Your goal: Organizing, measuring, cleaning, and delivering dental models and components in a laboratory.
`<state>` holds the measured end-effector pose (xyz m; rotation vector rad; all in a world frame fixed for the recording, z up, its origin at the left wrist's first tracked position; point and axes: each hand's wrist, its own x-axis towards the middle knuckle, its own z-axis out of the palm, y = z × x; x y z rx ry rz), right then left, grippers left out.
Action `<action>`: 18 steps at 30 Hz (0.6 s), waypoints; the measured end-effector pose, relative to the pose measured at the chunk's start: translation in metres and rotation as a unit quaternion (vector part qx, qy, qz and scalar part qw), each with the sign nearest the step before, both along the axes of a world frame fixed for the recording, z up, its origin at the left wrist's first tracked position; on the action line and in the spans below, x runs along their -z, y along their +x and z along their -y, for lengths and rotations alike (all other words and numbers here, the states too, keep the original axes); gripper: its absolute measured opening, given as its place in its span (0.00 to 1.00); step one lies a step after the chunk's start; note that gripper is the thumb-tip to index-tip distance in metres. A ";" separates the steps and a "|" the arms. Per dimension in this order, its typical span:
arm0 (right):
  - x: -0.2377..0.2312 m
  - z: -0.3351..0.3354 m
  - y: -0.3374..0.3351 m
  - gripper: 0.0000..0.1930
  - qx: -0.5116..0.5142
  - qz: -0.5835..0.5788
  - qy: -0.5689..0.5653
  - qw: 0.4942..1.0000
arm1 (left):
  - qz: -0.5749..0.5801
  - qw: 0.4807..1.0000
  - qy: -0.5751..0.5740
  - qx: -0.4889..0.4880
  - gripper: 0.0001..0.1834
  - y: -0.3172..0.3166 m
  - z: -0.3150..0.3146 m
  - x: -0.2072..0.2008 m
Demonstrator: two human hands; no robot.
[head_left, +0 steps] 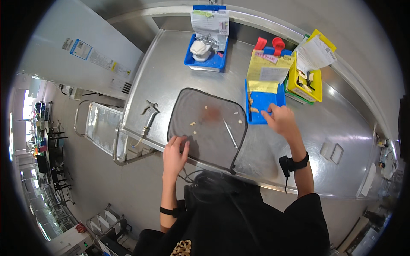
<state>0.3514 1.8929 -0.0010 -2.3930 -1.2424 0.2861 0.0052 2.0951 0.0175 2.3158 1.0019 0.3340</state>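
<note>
My left hand (174, 155) rests at the near left edge of a dark grey mat (205, 145), thumb apart from the loosely bent fingers, nothing in it. Over the near right corner of a blue tray (267, 106), my right hand (282, 120) has its fingers curled in, thumb by the fingertips. What they hold, if anything, is too small to make out. Small tan pieces (254, 110) lie along the tray's left side, close to those fingers. On the mat are a slim silver pen-like tool (230, 134) and several small pale crumbs (193, 123).
A metal air gun (148, 123) lies left of the mat. Behind stands another blue tray (207, 64) with white plaster-like blocks (200, 50) and a paper. A yellow tray (314, 91) sits far right. A yellow paper (267, 72) stands in my blue tray. The steel bench (158, 77) has a raised back edge.
</note>
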 end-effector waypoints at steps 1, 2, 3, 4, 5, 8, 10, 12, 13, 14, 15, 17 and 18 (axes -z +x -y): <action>-0.008 0.008 -0.007 0.18 -0.003 0.000 -0.030 1.000 | 0.001 1.000 -0.008 0.002 0.09 0.005 0.000 0.007; -0.013 0.015 -0.015 0.18 -0.006 0.000 -0.060 0.998 | 0.013 1.000 -0.008 0.002 0.09 0.011 0.000 0.014; -0.015 0.026 -0.023 0.18 0.001 0.003 -0.067 0.998 | 0.027 1.000 -0.008 0.005 0.09 0.018 0.000 0.018; -0.014 0.035 -0.031 0.18 -0.009 0.009 -0.075 0.997 | 0.034 0.999 0.002 0.006 0.08 0.022 -0.001 0.024; -0.015 0.044 -0.039 0.18 -0.019 0.015 -0.084 0.996 | 0.037 0.999 -0.004 0.011 0.08 0.022 0.000 0.027; -0.022 0.063 -0.064 0.15 -0.008 -0.020 -0.159 0.987 | 0.036 0.999 -0.012 -0.004 0.06 0.029 -0.002 0.046; -0.017 0.080 -0.076 0.15 -0.008 -0.058 -0.170 0.984 | 0.042 0.999 -0.006 -0.008 0.06 0.030 0.000 0.051; -0.018 0.089 -0.089 0.14 -0.024 -0.125 -0.190 0.974 | 0.040 0.999 -0.004 -0.014 0.05 0.023 0.001 0.050; -0.017 0.096 -0.091 0.14 -0.015 -0.131 -0.199 0.971 | 0.035 0.999 0.000 -0.011 0.05 0.024 0.002 0.050; -0.014 0.102 -0.093 0.14 0.000 -0.118 -0.182 0.976 | 0.042 0.999 0.000 -0.007 0.04 0.026 0.003 0.047; -0.009 0.105 -0.093 0.13 0.010 -0.106 -0.162 0.981 | 0.036 0.999 -0.005 -0.002 0.04 0.026 0.006 0.045; -0.011 0.102 -0.092 0.13 0.028 -0.108 -0.181 0.977 | 0.044 0.999 0.000 -0.003 0.04 0.029 0.008 0.044; -0.012 0.100 -0.092 0.13 0.033 -0.108 -0.150 0.982 | 0.044 0.999 -0.008 -0.005 0.05 0.030 0.009 0.043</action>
